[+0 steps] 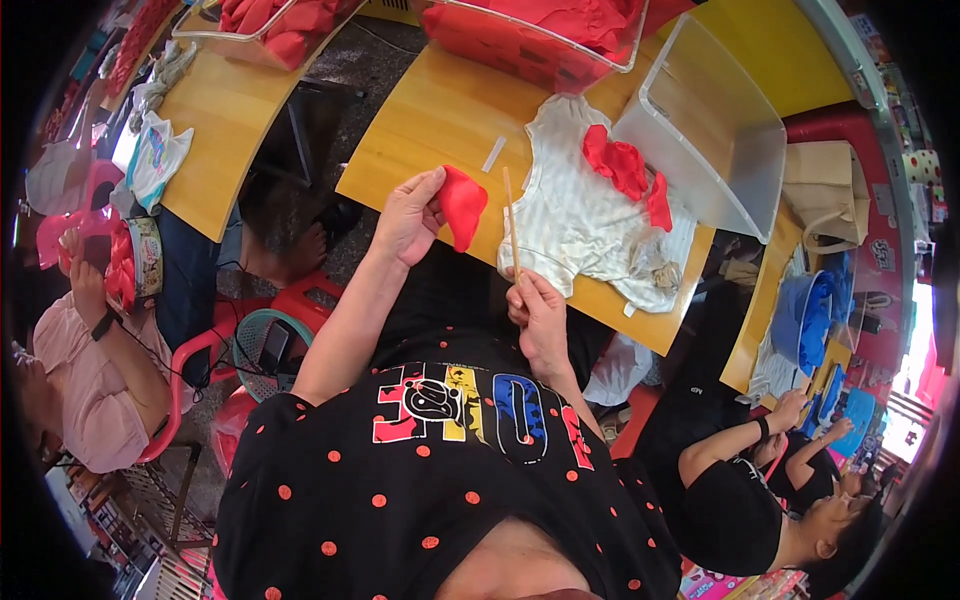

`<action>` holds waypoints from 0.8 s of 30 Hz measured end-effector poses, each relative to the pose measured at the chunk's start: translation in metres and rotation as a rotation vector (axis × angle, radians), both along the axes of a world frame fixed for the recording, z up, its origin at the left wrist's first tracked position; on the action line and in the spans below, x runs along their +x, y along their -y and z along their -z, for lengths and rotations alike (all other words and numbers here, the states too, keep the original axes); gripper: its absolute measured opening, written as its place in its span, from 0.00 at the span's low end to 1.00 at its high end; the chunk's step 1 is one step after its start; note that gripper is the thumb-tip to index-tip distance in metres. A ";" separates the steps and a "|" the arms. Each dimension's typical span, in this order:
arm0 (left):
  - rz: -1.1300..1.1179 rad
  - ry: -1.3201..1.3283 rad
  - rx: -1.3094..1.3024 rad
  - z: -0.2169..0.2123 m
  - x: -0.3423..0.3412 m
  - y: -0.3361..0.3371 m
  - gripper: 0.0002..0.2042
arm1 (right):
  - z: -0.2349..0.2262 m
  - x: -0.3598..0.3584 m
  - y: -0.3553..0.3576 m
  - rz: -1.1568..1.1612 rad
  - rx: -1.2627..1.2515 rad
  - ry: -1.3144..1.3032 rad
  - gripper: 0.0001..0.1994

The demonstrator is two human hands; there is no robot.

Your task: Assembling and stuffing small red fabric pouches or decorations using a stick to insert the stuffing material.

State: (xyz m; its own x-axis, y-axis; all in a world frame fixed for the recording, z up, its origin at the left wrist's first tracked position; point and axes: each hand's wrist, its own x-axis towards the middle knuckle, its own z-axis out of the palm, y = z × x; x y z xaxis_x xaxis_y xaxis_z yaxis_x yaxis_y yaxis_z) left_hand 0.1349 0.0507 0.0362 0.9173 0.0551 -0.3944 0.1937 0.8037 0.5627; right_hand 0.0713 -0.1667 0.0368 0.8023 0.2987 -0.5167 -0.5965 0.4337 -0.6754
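Pinched between the thumb and fingers of my left hand [408, 218] is a small red fabric piece [463, 208], held up over the near table edge. My right hand [540, 318] grips the lower end of a thin wooden stick [511, 215], which points up and away from me. Behind the stick, a white sleeveless garment [565, 190] lies spread on the table. Several crumpled red fabric pieces [615, 163] rest on it, with a smaller red piece [658, 203] beside them. A narrow white strip [493, 154] lies on the wood just beyond my hands.
The yellow wooden table [400, 125] runs under all this. At its far side stands a clear bin [540, 65] full of red fabric; a translucent plastic bin [710, 140] sits on the right. People work at both sides, one near a blue container [800, 315]. A teal basket [262, 345] is at my left.
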 end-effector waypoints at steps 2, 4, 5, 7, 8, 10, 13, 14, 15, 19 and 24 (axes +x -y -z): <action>0.031 -0.020 0.032 0.002 -0.002 -0.005 0.08 | -0.003 0.004 0.002 -0.028 -0.063 0.046 0.11; 0.027 -0.026 0.034 0.001 -0.003 -0.004 0.08 | -0.007 0.001 0.002 -0.053 -0.102 0.067 0.11; 0.021 -0.030 0.035 -0.001 -0.003 -0.003 0.08 | -0.008 -0.001 0.002 -0.053 -0.133 0.101 0.11; 0.013 -0.024 0.030 0.000 -0.002 -0.005 0.08 | -0.012 -0.004 0.004 -0.054 -0.164 0.134 0.11; 0.005 -0.018 0.025 0.000 -0.002 -0.006 0.08 | -0.015 -0.005 0.006 -0.048 -0.234 0.173 0.11; -0.013 -0.018 0.016 0.000 -0.001 -0.008 0.07 | -0.015 -0.005 0.011 -0.037 -0.305 0.212 0.11; -0.016 0.017 0.009 -0.007 0.000 -0.006 0.06 | -0.013 -0.004 0.021 -0.118 -0.495 0.337 0.12; -0.006 0.050 0.010 -0.010 0.000 -0.004 0.06 | -0.016 -0.003 0.023 -0.170 -0.584 0.369 0.12; -0.004 0.048 0.009 -0.010 -0.001 -0.004 0.06 | -0.018 -0.002 0.024 -0.223 -0.673 0.401 0.12; 0.063 0.122 0.034 -0.009 -0.001 -0.002 0.06 | -0.025 0.002 0.023 -0.209 -0.687 0.403 0.12; 0.099 0.251 0.007 -0.007 -0.003 -0.006 0.05 | -0.025 -0.001 0.025 -0.226 -0.729 0.403 0.11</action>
State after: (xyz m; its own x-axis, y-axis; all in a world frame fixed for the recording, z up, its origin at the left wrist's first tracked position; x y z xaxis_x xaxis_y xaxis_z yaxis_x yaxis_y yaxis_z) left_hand 0.1319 0.0565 0.0427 0.9874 -0.0377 -0.1539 0.1248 0.7834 0.6088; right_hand 0.0703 -0.1922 0.0613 0.9271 0.1777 -0.3300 -0.2709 -0.2909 -0.9176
